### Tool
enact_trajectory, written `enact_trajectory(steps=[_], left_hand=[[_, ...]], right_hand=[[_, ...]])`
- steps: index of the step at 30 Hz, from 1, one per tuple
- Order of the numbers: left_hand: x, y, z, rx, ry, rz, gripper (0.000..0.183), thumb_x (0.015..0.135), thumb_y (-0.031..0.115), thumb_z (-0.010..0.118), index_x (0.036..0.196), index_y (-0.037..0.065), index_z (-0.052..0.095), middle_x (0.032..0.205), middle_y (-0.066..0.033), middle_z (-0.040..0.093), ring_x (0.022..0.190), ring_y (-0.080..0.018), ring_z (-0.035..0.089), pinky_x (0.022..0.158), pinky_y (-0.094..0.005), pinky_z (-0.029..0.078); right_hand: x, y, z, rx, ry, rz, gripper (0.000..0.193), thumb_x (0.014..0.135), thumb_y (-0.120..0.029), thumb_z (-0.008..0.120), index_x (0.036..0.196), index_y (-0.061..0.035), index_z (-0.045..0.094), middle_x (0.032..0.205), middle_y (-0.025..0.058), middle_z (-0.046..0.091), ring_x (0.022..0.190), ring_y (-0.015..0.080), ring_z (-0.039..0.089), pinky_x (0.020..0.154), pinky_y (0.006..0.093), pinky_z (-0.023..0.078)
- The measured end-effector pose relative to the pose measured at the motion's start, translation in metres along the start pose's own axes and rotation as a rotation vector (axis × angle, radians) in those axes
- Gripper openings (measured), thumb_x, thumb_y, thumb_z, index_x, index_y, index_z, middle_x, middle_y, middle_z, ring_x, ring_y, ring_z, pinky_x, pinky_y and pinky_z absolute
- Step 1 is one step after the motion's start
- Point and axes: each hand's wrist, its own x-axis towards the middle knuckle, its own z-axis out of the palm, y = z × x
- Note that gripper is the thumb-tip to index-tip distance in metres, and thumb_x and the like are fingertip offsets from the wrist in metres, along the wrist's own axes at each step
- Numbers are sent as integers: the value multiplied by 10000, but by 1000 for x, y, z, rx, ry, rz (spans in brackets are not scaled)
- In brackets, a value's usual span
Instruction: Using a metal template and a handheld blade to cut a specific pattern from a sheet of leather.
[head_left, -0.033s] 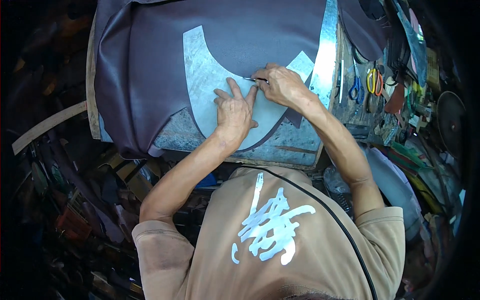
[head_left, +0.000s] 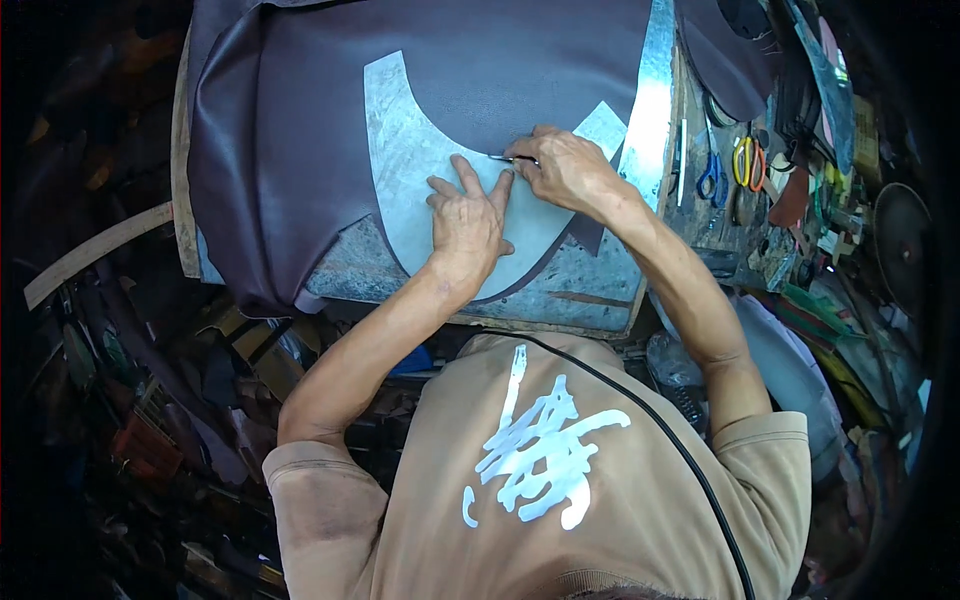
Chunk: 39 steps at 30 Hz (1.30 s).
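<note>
The metal template (head_left: 410,170) — a curved, crescent-like grey sheet — lies flat on a dark brown leather sheet (head_left: 300,120) spread over the worn workbench (head_left: 590,290). The left hand (head_left: 466,218) presses down on the template, palm flat and fingers spread open. The right hand (head_left: 566,168) is closed around a thin blade (head_left: 503,158), its tip at the template's inner curved edge, just beside the left fingertips. To the right — along the bench's cluttered edge — hang blue-handled scissors (head_left: 711,175) and yellow-handled scissors (head_left: 745,160).
</note>
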Motion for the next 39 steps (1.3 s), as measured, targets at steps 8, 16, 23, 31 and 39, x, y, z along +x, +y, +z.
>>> enact_trajectory(steps=[8,16,23,31,39], left_hand=[[15,15,6,141,-25,-17,1049,637,524,818,1506,295,278,1368,-425,355,1174,-487,521,880,-442,520],[30,28,5,365,-83,-25,1144,651,558,791,1537,340,101,1289,-444,434,1071,-466,605,803,-418,555],[32,31,0,374,-131,-50,1201,614,538,819,1534,368,66,1285,-444,439,1057,-436,620,760,-390,560],[32,29,3,356,-124,-45,1215,588,545,825,1534,365,84,1283,-451,434,1038,-423,628,736,-364,553],[30,28,4,410,-89,-34,1241,565,555,832,1538,340,93,1263,-451,453,1038,-418,635,745,-354,547]], right_hand=[[5,29,-31,-151,-134,-86,280,891,-166,578,1141,-100,687,1150,172,641,1039,337,632,932,423,508],[25,57,-63,-307,-302,-184,264,894,-160,584,1129,-109,693,1151,116,631,1086,298,603,970,389,480],[41,81,-94,-426,-394,-246,248,879,-183,635,1112,-125,700,1051,81,622,1022,261,613,913,371,496],[52,107,-117,-492,-368,-258,240,866,-177,644,1096,-141,703,1124,118,623,1146,295,565,991,405,453],[61,117,-127,-523,-355,-245,216,862,-150,638,1063,-124,710,1144,29,646,1099,242,604,984,377,464]])
